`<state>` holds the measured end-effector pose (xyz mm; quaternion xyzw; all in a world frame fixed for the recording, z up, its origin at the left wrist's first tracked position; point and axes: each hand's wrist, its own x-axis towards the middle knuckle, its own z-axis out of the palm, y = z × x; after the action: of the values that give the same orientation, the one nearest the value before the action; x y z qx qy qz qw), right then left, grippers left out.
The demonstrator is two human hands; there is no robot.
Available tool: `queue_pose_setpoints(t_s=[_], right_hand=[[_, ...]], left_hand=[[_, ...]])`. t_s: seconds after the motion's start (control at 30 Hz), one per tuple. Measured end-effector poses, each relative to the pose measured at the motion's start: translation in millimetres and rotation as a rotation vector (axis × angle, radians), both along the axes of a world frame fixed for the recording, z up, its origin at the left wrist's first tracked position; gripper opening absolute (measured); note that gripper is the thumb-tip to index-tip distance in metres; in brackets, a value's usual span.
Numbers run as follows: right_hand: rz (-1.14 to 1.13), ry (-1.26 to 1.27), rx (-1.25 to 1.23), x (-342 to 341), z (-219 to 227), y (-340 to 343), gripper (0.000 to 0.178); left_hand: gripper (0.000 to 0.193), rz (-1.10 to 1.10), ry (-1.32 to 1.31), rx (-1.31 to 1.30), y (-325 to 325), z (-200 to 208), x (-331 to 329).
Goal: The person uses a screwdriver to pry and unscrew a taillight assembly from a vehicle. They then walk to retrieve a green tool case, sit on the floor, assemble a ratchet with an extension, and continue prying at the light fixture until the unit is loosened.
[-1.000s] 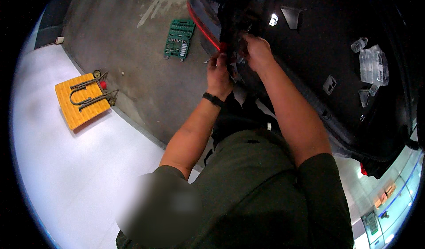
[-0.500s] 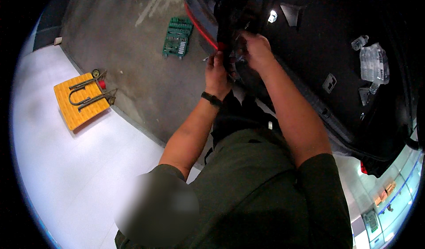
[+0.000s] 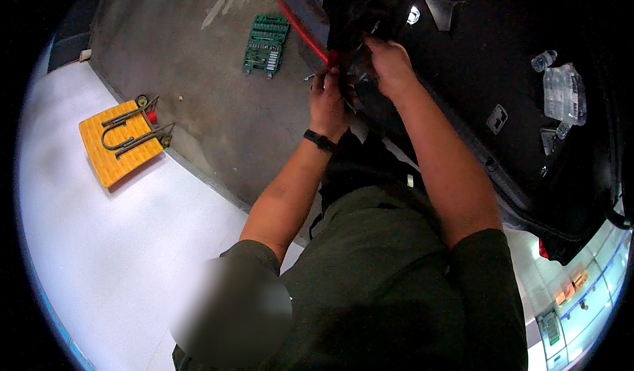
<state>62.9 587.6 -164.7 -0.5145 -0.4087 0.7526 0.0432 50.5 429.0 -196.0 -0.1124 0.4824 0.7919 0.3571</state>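
Note:
At the open rear of a dark car, my left hand (image 3: 328, 103) is closed at the lower end of a red tail light (image 3: 305, 33). A thin light-coloured piece shows by its fingers, too small to name. To the right, my right hand (image 3: 392, 67) reaches into the dark corner of the trunk opening, thumb and fingers pressed together. A small shiny part (image 3: 375, 27) lies just beyond its fingertips. Shadow hides what either hand grips.
A green socket set case (image 3: 266, 46) lies open on the concrete floor. Clear plastic bottles (image 3: 563, 94) lie in the trunk (image 3: 479, 61), near a grey triangular piece (image 3: 441, 12). A yellow wooden platform cart (image 3: 122, 143) stands at left. The trunk sill (image 3: 485, 163) runs beside my right forearm.
My right hand's blur has gone, and its fingers now point further into the corner. My left hand stays by the tail light. The view has shifted slightly.

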Motion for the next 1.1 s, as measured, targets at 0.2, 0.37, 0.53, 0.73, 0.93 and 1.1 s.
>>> queue_pose_setpoints(t_s=[0.2, 0.37, 0.53, 0.73, 0.93, 1.1], right_hand=[[0.051, 0.145, 0.059, 7, -25, 6, 0.034], [0.125, 0.068, 0.048, 7, -23, 8, 0.035], [0.115, 0.151, 0.003, 10, -40, 15, 0.039], [0.144, 0.126, 0.069, 11, -38, 12, 0.043], [0.16, 0.051, 0.098, 10, -48, 11, 0.043], [0.196, 0.092, 0.063, 13, -44, 12, 0.042]], left_hand=[[0.029, 0.011, -0.111, -0.05, 8, 4, 5], [0.033, -0.051, 0.013, 0.062, -4, -10, 5], [0.032, -0.022, -0.049, 0.085, 2, -4, 10], [0.028, 0.013, -0.109, 0.095, 1, -4, 9], [0.029, -0.005, -0.092, 0.128, -3, -7, 11], [0.03, -0.001, -0.113, 0.096, -3, -5, 11]])
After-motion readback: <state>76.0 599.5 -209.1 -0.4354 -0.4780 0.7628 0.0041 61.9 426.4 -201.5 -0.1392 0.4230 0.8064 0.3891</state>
